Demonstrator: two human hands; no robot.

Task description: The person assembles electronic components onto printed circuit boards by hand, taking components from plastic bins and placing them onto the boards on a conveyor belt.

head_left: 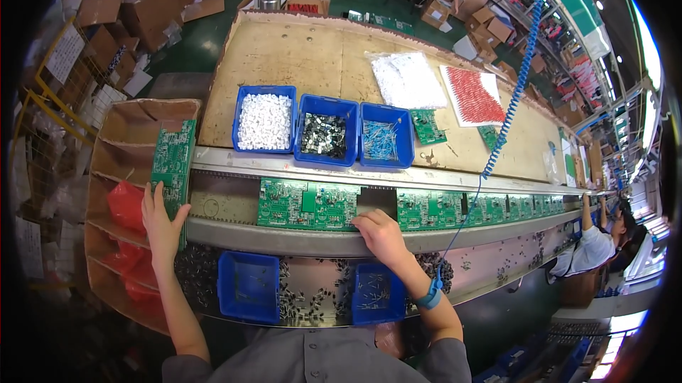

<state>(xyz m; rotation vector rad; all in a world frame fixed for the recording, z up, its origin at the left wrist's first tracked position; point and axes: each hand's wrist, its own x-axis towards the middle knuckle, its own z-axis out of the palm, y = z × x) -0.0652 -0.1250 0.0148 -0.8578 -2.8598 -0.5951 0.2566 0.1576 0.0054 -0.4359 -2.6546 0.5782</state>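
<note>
- Fingers of L hand [163,232], spread, are touching green PCB [172,154] by cardbd box [126,126].
- R hand [383,239], fingers bent, is resting at track PCB [284,203] edge; can't tell if pinching.

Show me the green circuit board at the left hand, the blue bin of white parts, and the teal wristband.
Green circuit board [171,150]: head view, on its face's upper part.
Blue bin of white parts [267,90]: head view, on its far rim.
Teal wristband [430,297]: head view, on its outer side.
</note>
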